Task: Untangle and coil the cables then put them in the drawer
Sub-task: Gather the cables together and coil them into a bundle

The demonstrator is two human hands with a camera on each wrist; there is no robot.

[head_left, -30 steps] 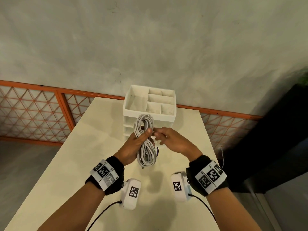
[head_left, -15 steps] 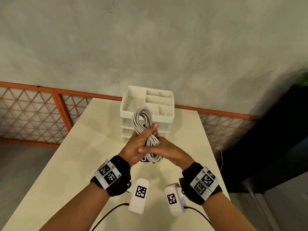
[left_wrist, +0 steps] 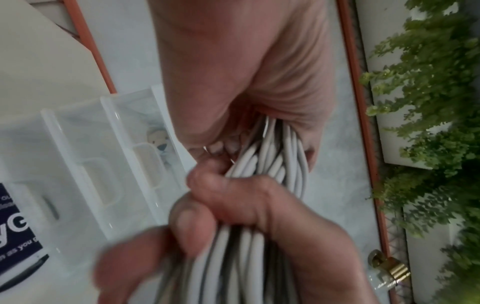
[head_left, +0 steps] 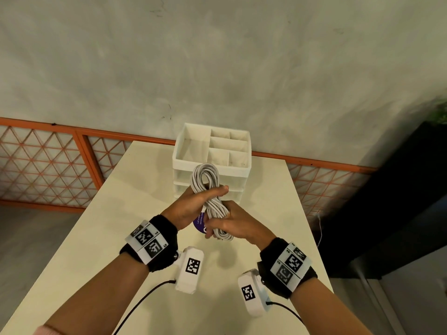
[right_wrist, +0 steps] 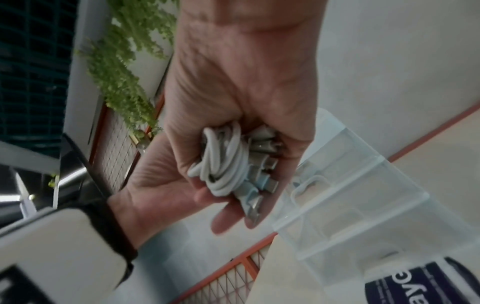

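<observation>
A bundle of grey-white coiled cables [head_left: 205,175] hangs in the air in front of the white drawer unit [head_left: 179,153]. My left hand [head_left: 193,203] grips the bundle round its middle, and the upper loop sticks out above the fingers. Just below, my right hand [head_left: 228,224] grips the lower end. In the left wrist view the strands [left_wrist: 275,164] run from my left palm into the right hand's fingers [left_wrist: 233,203]. The right wrist view shows the bunched end [right_wrist: 224,162] with several metal connectors in my right hand [right_wrist: 241,82]. All drawers look closed.
The cream table [head_left: 121,213] ends at the wall behind the drawer unit and drops off left and right. A round purple-labelled thing [head_left: 199,222] lies under my hands. An orange lattice fence [head_left: 48,165] runs behind, with dark furniture [head_left: 399,213] at right.
My right hand went from beside the coil's middle to under my left hand and now grips the lower end. The long lower loop is squeezed into a tighter bundle.
</observation>
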